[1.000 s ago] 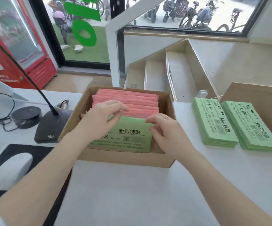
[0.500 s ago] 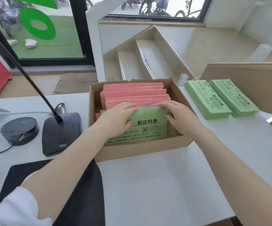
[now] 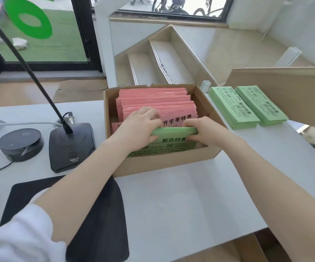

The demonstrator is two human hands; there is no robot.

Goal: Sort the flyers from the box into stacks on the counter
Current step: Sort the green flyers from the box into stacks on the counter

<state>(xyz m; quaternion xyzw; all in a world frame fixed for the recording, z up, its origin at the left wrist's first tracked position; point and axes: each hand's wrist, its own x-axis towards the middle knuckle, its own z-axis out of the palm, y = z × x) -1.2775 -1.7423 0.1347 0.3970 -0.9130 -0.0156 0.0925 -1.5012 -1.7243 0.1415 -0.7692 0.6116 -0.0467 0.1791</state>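
White tabletop (image 3: 171,205) is holding a brown cardboard box (image 3: 164,165) w/ a window & steps behind it. Both hands are reaching into the box. Left hand (image 3: 139,127) & right hand (image 3: 205,132) are pinching the top edge of a small bunch of green flyers (image 3: 171,139) standing at the near end of the box. Left fingers (image 3: 149,115) are curling over the back of the bunch, thumb pressing on the front, so they are closed on the green flyers. Right fingers (image 3: 189,123) are doing the same at the other corner. Just behind the fingers, pink flyers (image 3: 156,102) are filling the rest of the box. Well off to the right of the right fingers, two green stacks (image 3: 245,105) are lying flat on the tabletop, side by side & touching. Left of the left fingers, a black desk mic (image 3: 70,146) & a round black speaker (image 3: 20,144) are sitting near the box.
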